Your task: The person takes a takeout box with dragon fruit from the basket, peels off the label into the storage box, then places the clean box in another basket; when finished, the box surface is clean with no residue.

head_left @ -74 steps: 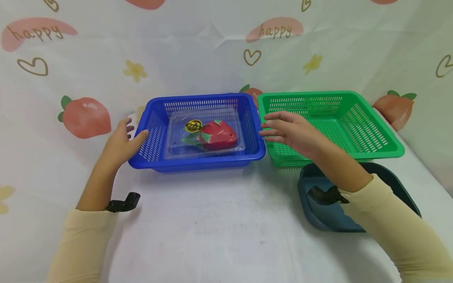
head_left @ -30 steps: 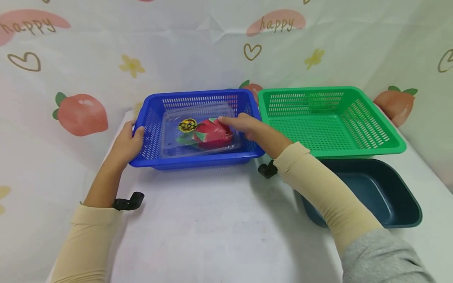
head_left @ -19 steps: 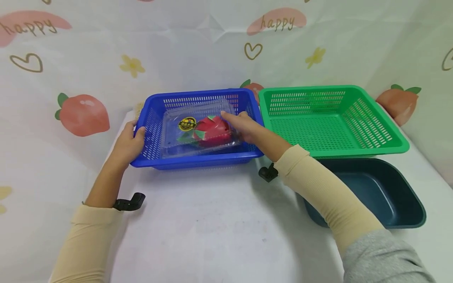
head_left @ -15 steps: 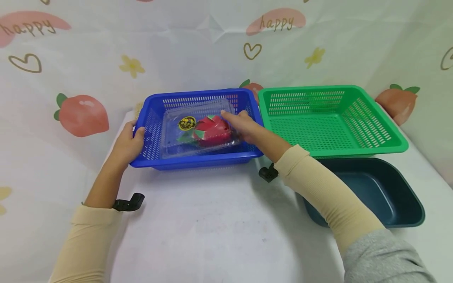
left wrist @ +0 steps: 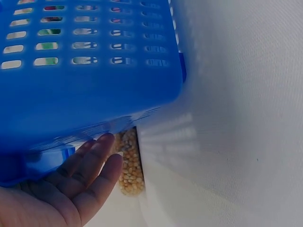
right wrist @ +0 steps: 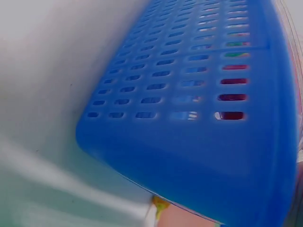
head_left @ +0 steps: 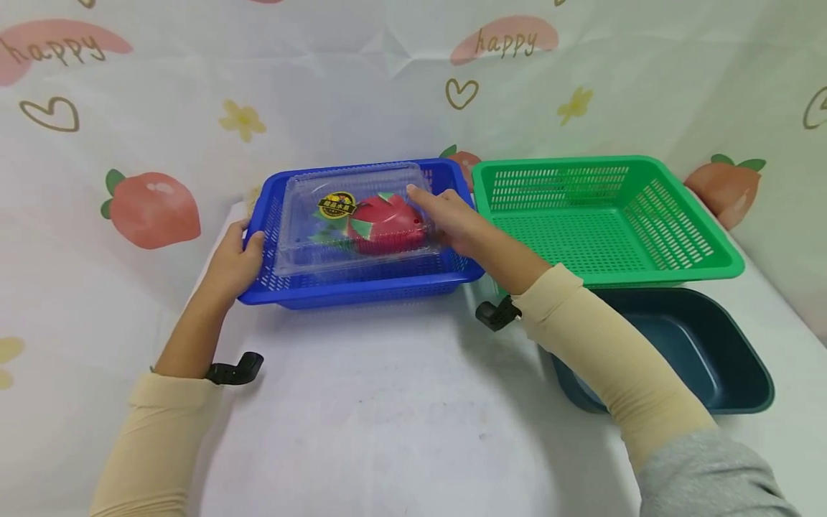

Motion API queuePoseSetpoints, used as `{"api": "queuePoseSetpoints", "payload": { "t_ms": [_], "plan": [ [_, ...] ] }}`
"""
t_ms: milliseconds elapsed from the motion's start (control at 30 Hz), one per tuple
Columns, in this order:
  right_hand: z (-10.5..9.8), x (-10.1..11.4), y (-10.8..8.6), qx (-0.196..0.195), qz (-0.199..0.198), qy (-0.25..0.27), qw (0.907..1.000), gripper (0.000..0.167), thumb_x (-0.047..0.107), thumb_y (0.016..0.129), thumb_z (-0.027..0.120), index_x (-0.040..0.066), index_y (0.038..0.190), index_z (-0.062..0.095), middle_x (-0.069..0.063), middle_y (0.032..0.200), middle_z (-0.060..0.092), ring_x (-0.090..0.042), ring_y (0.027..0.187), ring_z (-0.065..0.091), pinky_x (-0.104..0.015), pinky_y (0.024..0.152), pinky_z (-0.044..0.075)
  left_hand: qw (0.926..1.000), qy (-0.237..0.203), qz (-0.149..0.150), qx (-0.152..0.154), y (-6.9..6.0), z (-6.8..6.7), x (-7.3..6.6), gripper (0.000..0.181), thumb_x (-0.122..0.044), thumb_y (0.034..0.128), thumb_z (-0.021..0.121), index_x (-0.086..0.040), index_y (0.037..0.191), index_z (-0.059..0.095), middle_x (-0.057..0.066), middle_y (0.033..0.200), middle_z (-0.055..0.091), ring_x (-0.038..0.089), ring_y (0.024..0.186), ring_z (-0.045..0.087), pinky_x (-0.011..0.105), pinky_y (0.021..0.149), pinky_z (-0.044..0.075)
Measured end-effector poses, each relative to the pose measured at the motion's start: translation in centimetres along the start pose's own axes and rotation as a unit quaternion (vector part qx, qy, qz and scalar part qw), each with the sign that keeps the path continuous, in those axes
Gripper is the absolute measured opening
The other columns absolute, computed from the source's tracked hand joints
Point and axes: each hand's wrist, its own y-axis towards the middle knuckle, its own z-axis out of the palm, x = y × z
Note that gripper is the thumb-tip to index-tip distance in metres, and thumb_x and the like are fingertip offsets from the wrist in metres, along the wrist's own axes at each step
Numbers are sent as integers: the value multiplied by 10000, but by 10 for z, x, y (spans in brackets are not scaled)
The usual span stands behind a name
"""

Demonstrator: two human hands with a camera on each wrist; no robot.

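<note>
My left hand (head_left: 234, 264) grips the left rim of the blue basket (head_left: 362, 291), thumb on top. In the left wrist view its fingers (left wrist: 99, 184) lie under the rim, along the outer wall. My right hand (head_left: 452, 219) pinches the right side of a clear plastic clamshell box (head_left: 306, 248), thumb on the lid; its other fingers are mostly hidden. Inside the box is a red dragon fruit (head_left: 386, 224) with green tips, possibly a model. The box bears a black and yellow label (head_left: 337, 205) and is raised near the basket's rim. The right wrist view mostly shows the basket's wall (right wrist: 165, 156).
A green basket (head_left: 620, 278) stands to the right of the blue one. In front of it sits a dark teal bin (head_left: 672, 345), partly behind my right sleeve. Corn kernels (left wrist: 131, 175) show beyond the blue basket in the left wrist view. A printed cloth (head_left: 388, 108) hangs behind.
My left hand has come onto the basket's rim. My right hand has moved left from the green basket, taken hold of the clamshell box and lifted it within the basket.
</note>
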Motion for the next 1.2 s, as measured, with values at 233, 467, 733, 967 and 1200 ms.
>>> {"api": "queuePoseSetpoints", "payload": {
  "t_ms": [233,467,733,967,1200],
  "plan": [
    [-5,1,-12,90,-97,424,9990,598,456,1006,572,1,1362,419,-110,1211,489,-224,1049,575,-341,914,533,10000,20,39,23,0,0,0,657,-370,1090,253,26,1585,81,370,1505,305,538,1329,388,670,1066,319],
    [-15,0,-32,26,-55,575,9983,750,464,1002,570,50,1528,233,-119,1390,416,-269,1290,473,-462,1055,446,10000,-4,59,64,0,0,-1,664,-375,1089,258,25,1585,72,378,1466,345,536,1277,438,671,1032,366],
    [-34,-9,-63,98,-321,1101,9934,490,461,1007,562,107,1288,371,-95,1296,472,-259,1179,555,-415,993,502,10000,-45,44,14,1,2,1,665,-377,1089,267,23,1586,82,377,1461,357,534,1256,466,669,1014,387],
    [-47,-25,-91,146,-498,1165,9918,390,451,1010,559,122,1132,389,-67,1183,440,-167,936,576,-236,748,537,9999,-36,-99,23,0,4,2,680,-396,1085,275,1,1594,60,365,1510,302,545,1286,437,671,998,393],
    [-59,-41,-125,364,-756,967,9918,376,442,1027,515,102,1103,374,-91,1144,423,-158,882,542,-261,723,491,10000,12,-68,-42,0,3,-1,687,-399,1083,273,5,1594,54,368,1520,285,558,1306,410,681,999,377]
  ]
}}
